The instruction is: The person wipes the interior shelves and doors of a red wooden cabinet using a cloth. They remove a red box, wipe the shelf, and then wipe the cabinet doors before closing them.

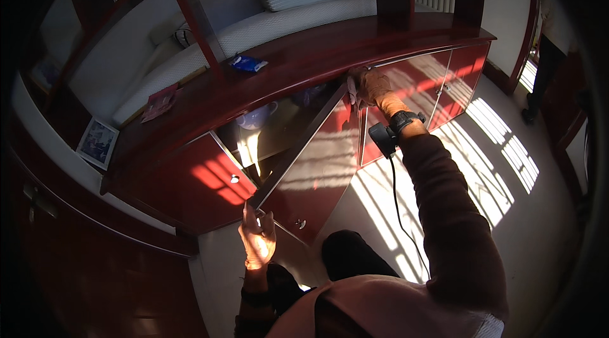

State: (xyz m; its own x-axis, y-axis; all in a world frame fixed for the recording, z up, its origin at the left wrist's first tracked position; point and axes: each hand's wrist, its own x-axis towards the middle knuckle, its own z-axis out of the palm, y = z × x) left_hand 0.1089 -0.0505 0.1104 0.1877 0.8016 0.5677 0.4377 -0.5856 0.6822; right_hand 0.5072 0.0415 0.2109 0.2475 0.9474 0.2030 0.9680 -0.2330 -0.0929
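A red glossy cabinet door with a silver knob stands swung out from a low red cabinet. My left hand is at the door's free upper corner, the edge between thumb and fingers. My right hand is at the other end of the door's top edge, near the hinge side. It presses a pale pinkish cloth there; part of the cloth is hidden by the fingers. Inside the opened compartment a light purple mug or pot with a handle sits on a shelf. Deeper contents are in shadow.
On the red cabinet top lie a blue packet and a pink packet. A framed picture stands at the left end. Posts rise from the top. A person stands at the right. A cable hangs from my right wrist device.
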